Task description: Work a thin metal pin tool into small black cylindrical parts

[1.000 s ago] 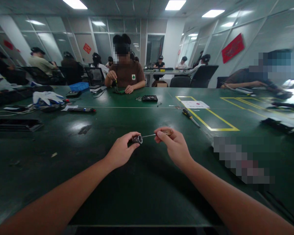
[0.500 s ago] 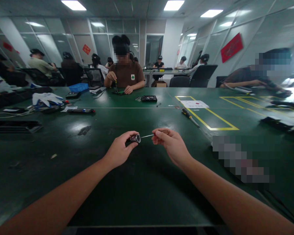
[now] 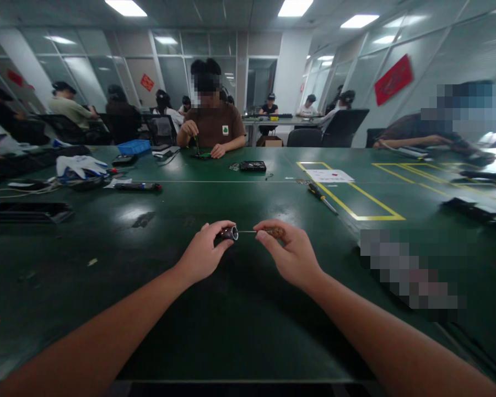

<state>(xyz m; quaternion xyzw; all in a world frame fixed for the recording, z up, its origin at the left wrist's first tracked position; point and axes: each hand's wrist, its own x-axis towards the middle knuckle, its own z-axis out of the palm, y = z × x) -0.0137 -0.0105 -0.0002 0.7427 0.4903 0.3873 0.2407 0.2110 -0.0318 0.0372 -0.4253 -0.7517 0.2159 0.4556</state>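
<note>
My left hand [image 3: 199,252] is closed around a short dark cylinder [image 3: 227,234], its open, silver-rimmed end turned to the right. Closed too, my right hand [image 3: 296,253] grips a small screwdriver [image 3: 276,232] by its brownish handle. The thin shaft points left and runs level to the cylinder's rim. Whether the tip is inside the opening or just at it, I cannot tell. Both hands are over the green table [image 3: 240,320].
A black-and-yellow screwdriver [image 3: 322,198] lies beyond my right hand, beside a paper sheet [image 3: 329,176]. Farther off are a black device [image 3: 253,166], white gloves [image 3: 80,165] and a blue tray [image 3: 133,147]. Across the table a person [image 3: 215,124] handles a green board.
My right hand has turned, with the thumb shifted left along the screwdriver. More of the handle shows, and the shaft is now level. My left hand has barely moved.
</note>
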